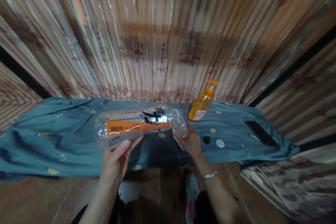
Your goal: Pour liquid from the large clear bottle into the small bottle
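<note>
My left hand (119, 155) is closed around the underside of a large clear plastic bottle (136, 127), which has an orange label with black print. The bottle lies nearly level above the cloth, its base to the left and its neck to the right. At the neck, my right hand (191, 140) grips a small clear plastic bottle (180, 126). The two meet at the large bottle's mouth; whether they are joined or only touching, I cannot tell. A whitish part shows under my right fingers, too blurred to name.
An orange pump bottle (201, 104) stands at the back of the teal cloth (70, 140). To the right of my right hand lie a black cap (207, 140) and a white round cap (220, 143). Farther right is a dark phone (261, 133). Pleated curtains (162, 42) hang behind.
</note>
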Demonstrator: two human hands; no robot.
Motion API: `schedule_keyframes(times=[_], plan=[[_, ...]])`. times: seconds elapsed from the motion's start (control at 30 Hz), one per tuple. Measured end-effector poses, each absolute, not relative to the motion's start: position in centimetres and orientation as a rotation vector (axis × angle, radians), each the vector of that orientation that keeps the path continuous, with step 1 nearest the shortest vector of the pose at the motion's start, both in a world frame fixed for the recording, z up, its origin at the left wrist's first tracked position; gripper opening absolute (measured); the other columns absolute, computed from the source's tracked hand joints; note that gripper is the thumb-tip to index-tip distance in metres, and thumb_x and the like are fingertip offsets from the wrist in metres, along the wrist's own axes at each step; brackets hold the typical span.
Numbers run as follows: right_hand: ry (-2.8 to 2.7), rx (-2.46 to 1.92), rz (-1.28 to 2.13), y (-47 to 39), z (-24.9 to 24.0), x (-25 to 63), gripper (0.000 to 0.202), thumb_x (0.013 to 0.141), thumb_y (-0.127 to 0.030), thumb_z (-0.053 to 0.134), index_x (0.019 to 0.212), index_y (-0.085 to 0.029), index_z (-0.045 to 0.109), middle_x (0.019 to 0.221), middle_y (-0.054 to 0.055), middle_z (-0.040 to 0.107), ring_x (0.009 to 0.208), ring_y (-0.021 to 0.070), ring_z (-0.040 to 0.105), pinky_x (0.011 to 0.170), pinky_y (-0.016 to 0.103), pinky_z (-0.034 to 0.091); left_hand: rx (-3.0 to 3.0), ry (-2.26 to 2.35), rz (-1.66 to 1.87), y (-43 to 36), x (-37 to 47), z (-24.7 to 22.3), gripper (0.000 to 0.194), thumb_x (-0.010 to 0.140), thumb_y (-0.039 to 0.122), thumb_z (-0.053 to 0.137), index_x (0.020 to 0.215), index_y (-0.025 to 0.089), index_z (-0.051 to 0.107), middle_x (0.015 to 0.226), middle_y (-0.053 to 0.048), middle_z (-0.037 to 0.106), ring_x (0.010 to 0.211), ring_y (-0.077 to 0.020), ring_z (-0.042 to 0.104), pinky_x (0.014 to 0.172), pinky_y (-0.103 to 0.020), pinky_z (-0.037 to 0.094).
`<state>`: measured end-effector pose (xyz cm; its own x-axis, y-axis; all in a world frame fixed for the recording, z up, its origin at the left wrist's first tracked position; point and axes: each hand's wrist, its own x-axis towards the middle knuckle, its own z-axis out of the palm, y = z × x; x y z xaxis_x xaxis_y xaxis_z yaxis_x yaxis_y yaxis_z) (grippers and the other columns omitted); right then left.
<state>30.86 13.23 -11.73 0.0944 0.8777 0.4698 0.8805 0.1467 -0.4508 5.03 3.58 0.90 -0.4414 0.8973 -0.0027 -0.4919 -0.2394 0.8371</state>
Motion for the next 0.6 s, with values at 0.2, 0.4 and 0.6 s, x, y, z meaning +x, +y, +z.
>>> schedule_keyframes(times=[0.2,0.4,0.6], plan=[[-1.734,-1.688,0.015,13.2,-11.9,30.9,0.06,0.088,-0.055,0.081,0.129,-0.016,0.063,0.111,0.02,0.079,0.104,0.0333,0.077,0.089,0.046,0.063,0.579,0.998,1.825,3.6,5.7,1.4,0.07,0.044,0.045,0.108,0.107,0.032,0.083,0.089,-0.001,0.085,0.095,-0.0327,0.081,0.106,-0.072,0.06],[-1.742,-1.69,0.047,13.0,-11.2,30.8,0.057,0.087,-0.049,0.082,0.128,-0.013,0.063,0.11,0.02,0.08,0.103,0.0336,0.078,0.091,0.045,0.062,0.539,0.966,1.845,3.7,6.1,1.9,0.067,0.041,0.045,0.109,0.102,0.035,0.083,0.086,0.003,0.084,0.094,-0.0282,0.08,0.099,-0.066,0.066],[-1.719,-1.765,0.123,12.6,-10.3,30.6,0.054,0.088,-0.043,0.081,0.129,-0.015,0.063,0.115,0.018,0.081,0.104,0.032,0.08,0.088,0.039,0.062,0.53,0.948,1.852,3.7,6.5,2.1,0.054,0.044,0.044,0.108,0.09,0.03,0.083,0.084,0.002,0.083,0.097,-0.0291,0.078,0.101,-0.066,0.066]])
